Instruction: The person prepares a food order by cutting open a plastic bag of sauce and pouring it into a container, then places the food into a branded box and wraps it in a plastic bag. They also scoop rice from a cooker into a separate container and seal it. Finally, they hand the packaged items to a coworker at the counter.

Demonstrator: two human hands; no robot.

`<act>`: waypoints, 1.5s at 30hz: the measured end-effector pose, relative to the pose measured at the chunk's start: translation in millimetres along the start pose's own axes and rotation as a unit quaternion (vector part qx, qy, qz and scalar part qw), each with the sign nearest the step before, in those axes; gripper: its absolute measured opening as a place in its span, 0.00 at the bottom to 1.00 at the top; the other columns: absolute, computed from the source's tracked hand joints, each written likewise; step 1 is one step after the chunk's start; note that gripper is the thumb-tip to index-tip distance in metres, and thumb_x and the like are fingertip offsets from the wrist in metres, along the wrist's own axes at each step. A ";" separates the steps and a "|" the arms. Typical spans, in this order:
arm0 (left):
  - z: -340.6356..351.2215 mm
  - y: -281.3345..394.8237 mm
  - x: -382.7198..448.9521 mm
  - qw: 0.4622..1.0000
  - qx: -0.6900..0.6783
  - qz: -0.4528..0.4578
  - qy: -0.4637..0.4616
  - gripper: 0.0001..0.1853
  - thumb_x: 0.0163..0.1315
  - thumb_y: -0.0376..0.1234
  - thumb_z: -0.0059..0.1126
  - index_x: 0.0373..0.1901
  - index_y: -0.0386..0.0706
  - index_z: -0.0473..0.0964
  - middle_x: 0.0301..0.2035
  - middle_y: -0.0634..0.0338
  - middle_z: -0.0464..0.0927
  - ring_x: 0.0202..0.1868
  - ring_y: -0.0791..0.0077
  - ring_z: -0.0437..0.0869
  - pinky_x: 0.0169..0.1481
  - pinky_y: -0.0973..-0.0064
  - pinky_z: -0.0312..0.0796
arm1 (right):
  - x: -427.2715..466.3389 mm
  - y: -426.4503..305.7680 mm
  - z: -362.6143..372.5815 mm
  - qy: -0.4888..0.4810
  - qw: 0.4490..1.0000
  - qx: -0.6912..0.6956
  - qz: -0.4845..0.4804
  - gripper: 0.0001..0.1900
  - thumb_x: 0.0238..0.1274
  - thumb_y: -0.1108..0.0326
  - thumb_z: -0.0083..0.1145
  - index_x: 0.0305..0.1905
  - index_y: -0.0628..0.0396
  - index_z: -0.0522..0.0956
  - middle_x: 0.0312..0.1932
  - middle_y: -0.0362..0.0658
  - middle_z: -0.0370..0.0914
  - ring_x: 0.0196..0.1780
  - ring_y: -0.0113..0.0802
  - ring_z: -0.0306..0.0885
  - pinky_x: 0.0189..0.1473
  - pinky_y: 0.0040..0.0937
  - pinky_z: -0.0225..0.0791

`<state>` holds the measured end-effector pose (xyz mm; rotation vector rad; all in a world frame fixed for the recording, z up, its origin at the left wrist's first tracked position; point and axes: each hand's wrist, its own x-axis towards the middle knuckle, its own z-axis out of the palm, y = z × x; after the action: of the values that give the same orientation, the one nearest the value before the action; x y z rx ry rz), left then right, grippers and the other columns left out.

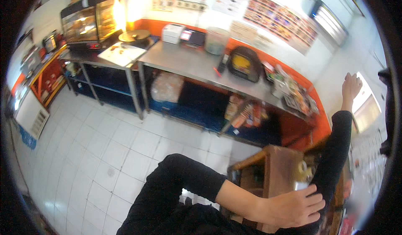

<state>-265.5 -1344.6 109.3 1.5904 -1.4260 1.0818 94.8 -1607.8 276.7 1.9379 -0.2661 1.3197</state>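
My left hand [290, 207] lies across in front of my body at lower right. Its back faces up and its fingers are bent over the black sleeve [329, 159] of my right arm; whether they grip the cloth is hidden. Stretched out at the far right, my right hand [351, 85] is raised with curled fingers before the pale wall and a bright panel [366, 106]. What lies inside those fingers does not show. Just beyond my left hand is a brown wooden cabinet [279, 169], with yellowish tape rolls [304, 169] on top.
A steel table [185, 59] bears a translucent bucket [216, 40], a white box-shaped device [173, 33], a black-and-yellow item [244, 63] and several packages [292, 92]. Farther left stand a lit food warmer [89, 23] and a white board [121, 54] with food bits. The floor [125, 147] is white tile.
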 end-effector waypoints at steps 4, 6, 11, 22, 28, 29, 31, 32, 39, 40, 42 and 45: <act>-82.0 -41.8 -40.4 0.993 0.107 0.046 -0.023 0.09 0.54 0.41 0.55 0.29 0.46 0.72 0.37 0.61 0.72 0.41 0.72 0.74 0.50 0.65 0.61 | 52.9 -115.2 -13.4 0.014 0.998 0.062 0.010 0.10 0.61 0.63 0.51 0.45 0.41 0.79 0.45 0.40 0.77 0.53 0.41 0.74 0.55 0.44 0.65; -124.7 -50.2 -60.6 0.998 0.027 0.048 0.009 0.08 0.50 0.41 0.53 0.25 0.48 0.70 0.32 0.61 0.68 0.36 0.72 0.71 0.46 0.67 0.59 | 85.6 -168.5 -4.7 -0.084 0.929 0.299 0.199 0.12 0.58 0.63 0.53 0.47 0.39 0.81 0.48 0.41 0.79 0.53 0.42 0.76 0.56 0.44 0.66; -218.1 -134.4 -130.7 0.979 -0.136 -0.101 0.117 0.08 0.60 0.37 0.57 0.26 0.46 0.73 0.32 0.62 0.68 0.37 0.68 0.73 0.46 0.66 0.59 | 153.6 -322.0 -23.7 0.018 0.612 0.646 0.456 0.16 0.56 0.60 0.58 0.49 0.51 0.82 0.50 0.44 0.82 0.52 0.37 0.79 0.56 0.38 0.68; -507.7 -208.1 -302.3 0.868 -0.156 -0.436 0.177 0.32 0.72 0.51 0.39 0.68 0.38 0.56 0.66 0.45 0.57 0.71 0.57 0.51 0.73 0.58 0.42 | -160.1 -770.8 -559.2 -0.375 0.019 0.909 -0.182 0.08 0.61 0.76 0.52 0.28 0.57 0.80 0.27 0.37 0.76 0.24 0.21 0.68 0.22 0.23 0.62; -630.6 -187.9 -369.5 0.836 -0.184 -0.470 0.215 0.34 0.71 0.53 0.36 0.69 0.38 0.54 0.71 0.48 0.46 0.74 0.61 0.40 0.74 0.58 0.35 | -201.1 -790.6 -816.6 -0.474 -0.304 0.747 -0.353 0.08 0.61 0.80 0.47 0.38 0.59 0.78 0.22 0.35 0.70 0.26 0.20 0.69 0.28 0.18 0.63; -655.7 -183.0 -384.9 0.827 -0.176 -0.483 0.229 0.34 0.71 0.52 0.36 0.69 0.38 0.54 0.71 0.48 0.47 0.74 0.61 0.41 0.74 0.59 0.35 | -199.7 -795.2 -841.1 -0.455 -0.316 0.732 -0.396 0.08 0.60 0.80 0.47 0.38 0.59 0.78 0.23 0.35 0.70 0.26 0.20 0.69 0.28 0.19 0.63; -708.3 -176.7 -410.8 0.814 -0.164 -0.499 0.247 0.33 0.71 0.52 0.37 0.68 0.38 0.55 0.71 0.48 0.48 0.73 0.61 0.42 0.73 0.59 0.37 | -186.1 -830.9 -884.0 -0.401 -0.333 0.721 -0.456 0.08 0.60 0.80 0.48 0.39 0.59 0.78 0.23 0.35 0.71 0.26 0.21 0.69 0.29 0.19 0.63; -734.2 -175.1 -423.4 0.809 -0.161 -0.505 0.255 0.33 0.70 0.52 0.38 0.67 0.38 0.55 0.70 0.48 0.48 0.73 0.60 0.43 0.73 0.59 0.37 | -180.7 -850.8 -895.3 -0.387 -0.341 0.717 -0.470 0.08 0.60 0.80 0.48 0.39 0.59 0.78 0.24 0.35 0.71 0.26 0.21 0.69 0.30 0.19 0.63; -906.4 -184.9 -495.0 0.799 -0.154 -0.515 0.267 0.30 0.70 0.50 0.41 0.65 0.38 0.58 0.68 0.48 0.51 0.70 0.60 0.47 0.70 0.59 0.42 | -141.7 -1001.1 -929.1 -0.517 -0.176 0.776 -0.316 0.08 0.62 0.76 0.47 0.40 0.59 0.79 0.26 0.35 0.74 0.27 0.20 0.70 0.28 0.21 0.65; -928.4 -186.7 -507.5 0.798 -0.156 -0.517 0.268 0.30 0.69 0.49 0.41 0.64 0.38 0.59 0.68 0.48 0.51 0.70 0.59 0.48 0.70 0.59 0.42 | -136.7 -1025.7 -931.8 -0.564 -0.134 0.770 -0.267 0.08 0.62 0.75 0.49 0.39 0.58 0.80 0.27 0.35 0.75 0.28 0.20 0.70 0.28 0.21 0.65; -971.0 -191.3 -536.4 0.794 -0.153 -0.524 0.268 0.29 0.69 0.49 0.42 0.63 0.38 0.59 0.67 0.48 0.52 0.69 0.59 0.49 0.69 0.59 0.43 | -129.9 -1075.0 -940.9 -0.553 -0.089 0.806 -0.192 0.07 0.61 0.75 0.50 0.37 0.59 0.80 0.24 0.36 0.75 0.24 0.20 0.69 0.26 0.21 0.64; -1040.8 -193.1 -584.8 0.784 -0.134 -0.535 0.286 0.28 0.69 0.48 0.43 0.62 0.38 0.61 0.66 0.48 0.53 0.68 0.59 0.51 0.68 0.59 0.45 | -120.3 -1149.4 -974.7 -0.543 -0.076 0.832 -0.085 0.07 0.65 0.76 0.46 0.34 0.59 0.76 0.18 0.36 0.69 0.19 0.20 0.65 0.23 0.21 0.60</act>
<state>-212.4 -144.9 -33.5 1.3359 -0.1211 0.5183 -11.5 -176.4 -198.2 -1.2358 -0.6652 0.8934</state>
